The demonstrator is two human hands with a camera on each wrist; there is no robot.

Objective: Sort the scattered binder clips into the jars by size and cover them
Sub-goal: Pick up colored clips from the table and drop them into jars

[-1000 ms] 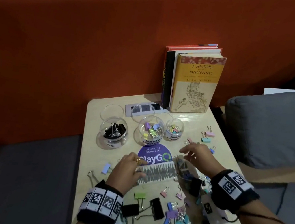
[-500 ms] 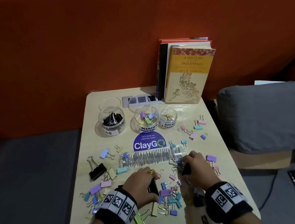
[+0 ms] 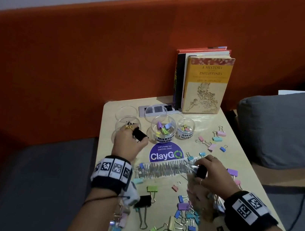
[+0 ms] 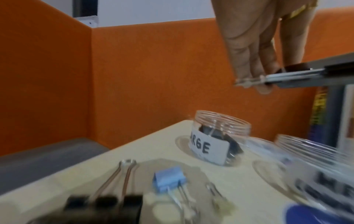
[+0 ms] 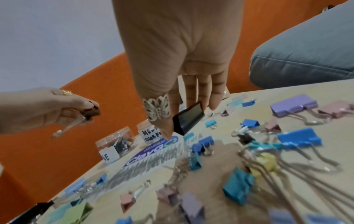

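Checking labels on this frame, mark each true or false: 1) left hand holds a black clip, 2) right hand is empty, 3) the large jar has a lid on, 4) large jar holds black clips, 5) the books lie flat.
1) The left hand holds a black clip: true.
2) The right hand is empty: false, it pinches a second black clip.
3) The large jar has a lid on: false, its mouth is open.
4) The large jar holds black clips: true.
5) The books lie flat: false, they stand upright at the back of the table.
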